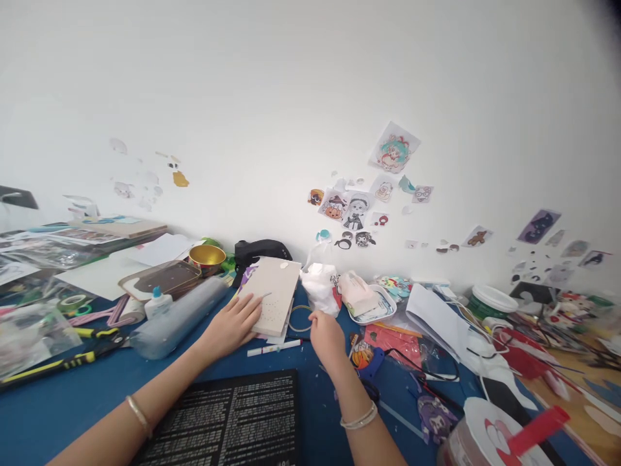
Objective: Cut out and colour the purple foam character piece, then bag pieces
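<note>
My left hand [237, 320] lies flat with fingers stretched out on a beige board-like block [272, 310] with small dark specks on its face. My right hand [326, 336] is closed, thumb and forefinger pinched at the right edge of a thin yellowish ring [293, 314], which looks like a narrow roll of tape. Just below the ring, a white marker pen [274, 348] lies on the blue table. Nearer to me, between my forearms, is a flat black panel with rows of white print [242, 421].
On the left are a rolled clear plastic sheet [182, 320], a glue bottle [158, 303], yellow-black pliers [72, 359] and a gold bowl [207, 255]. A white plastic bag [320, 288] and a tray [383, 307] stand behind my right hand. A lidded cup with red straw [490, 433] is front right.
</note>
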The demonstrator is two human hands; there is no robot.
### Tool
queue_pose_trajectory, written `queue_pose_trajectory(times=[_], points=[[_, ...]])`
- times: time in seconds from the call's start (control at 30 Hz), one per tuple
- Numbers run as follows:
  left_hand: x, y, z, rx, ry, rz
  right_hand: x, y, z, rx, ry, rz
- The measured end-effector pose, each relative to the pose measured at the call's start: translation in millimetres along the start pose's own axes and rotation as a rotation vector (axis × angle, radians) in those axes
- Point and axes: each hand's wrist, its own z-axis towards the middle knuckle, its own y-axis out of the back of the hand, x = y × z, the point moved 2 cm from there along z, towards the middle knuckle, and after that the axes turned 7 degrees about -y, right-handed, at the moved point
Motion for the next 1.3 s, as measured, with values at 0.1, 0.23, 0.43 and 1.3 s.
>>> queue_pose_trajectory(times=[0.1, 0.23, 0.43, 1.3], points=[[-5, 16.5, 10, 0.027, 0.042, 0.006, -16, 6, -14, 0.005, 0.065, -0.087], [-29, 49.3, 9, -0.038, 0.133, 0.045, -31, 6, -39, -0.01, 0.141, -0.184], [-98, 67.1, -44, 0.0, 0.143, -0.086, -58, 4, -71, -0.129, 0.177, -0.401], [-93, 124.8, 4, -0.342, 0.347, -0.244, -41, -43, -155, -0.079, 0.219, 0.623]])
